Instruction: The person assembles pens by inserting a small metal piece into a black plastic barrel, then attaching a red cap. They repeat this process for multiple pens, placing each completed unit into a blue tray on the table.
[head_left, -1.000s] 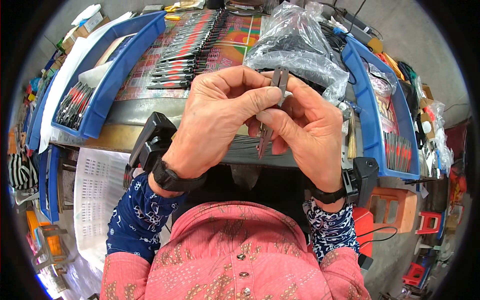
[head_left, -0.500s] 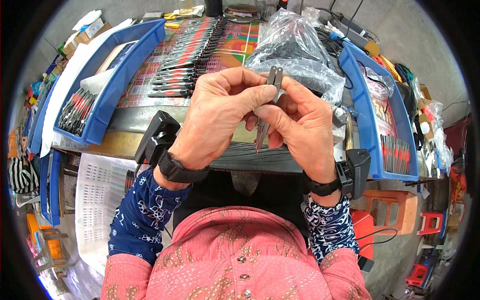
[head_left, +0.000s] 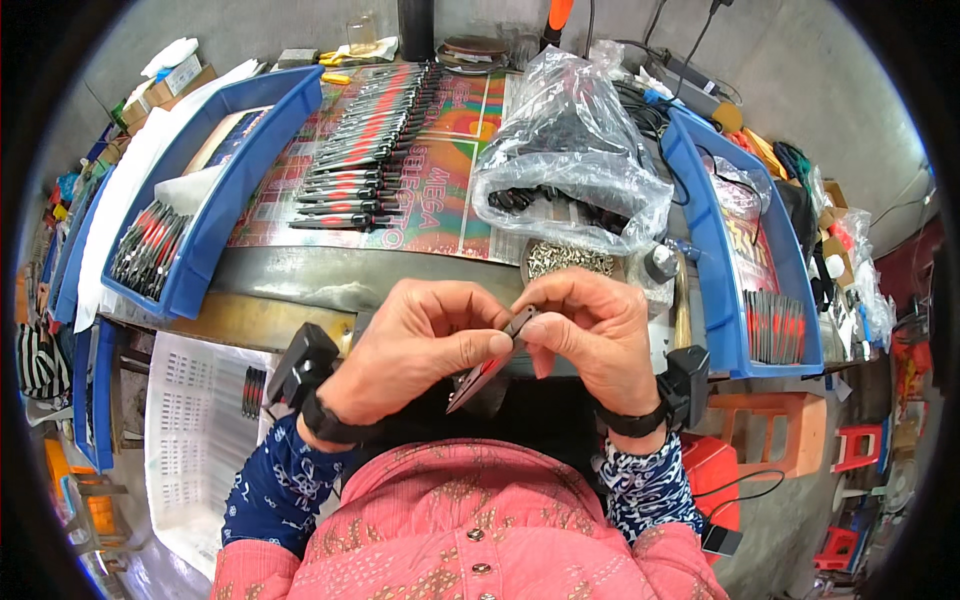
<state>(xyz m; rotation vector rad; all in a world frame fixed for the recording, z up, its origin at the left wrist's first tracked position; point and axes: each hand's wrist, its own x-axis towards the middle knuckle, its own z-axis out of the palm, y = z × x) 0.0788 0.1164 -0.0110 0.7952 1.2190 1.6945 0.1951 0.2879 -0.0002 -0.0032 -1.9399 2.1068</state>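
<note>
My left hand (head_left: 425,345) and my right hand (head_left: 590,335) meet close to my chest, both pinching one small tool (head_left: 490,370) with grey metal parts and a red handle. The tool tilts down to the left between my fingertips. Black bands with small boxes sit on both wrists. Beyond my hands, a long row of similar red-and-black tools (head_left: 365,150) lies on a colourful printed sheet (head_left: 450,170) on the bench.
A blue tray (head_left: 215,215) at the left holds more such tools; another blue tray (head_left: 715,270) at the right holds a stack of them. A clear plastic bag (head_left: 570,150) of dark parts and a dish of small metal bits (head_left: 570,260) sit ahead. Clutter lines the bench's far edge.
My hands with the tool have dropped lower in the view and nearer to my body. The tool has turned from nearly upright to slanting down-left.
</note>
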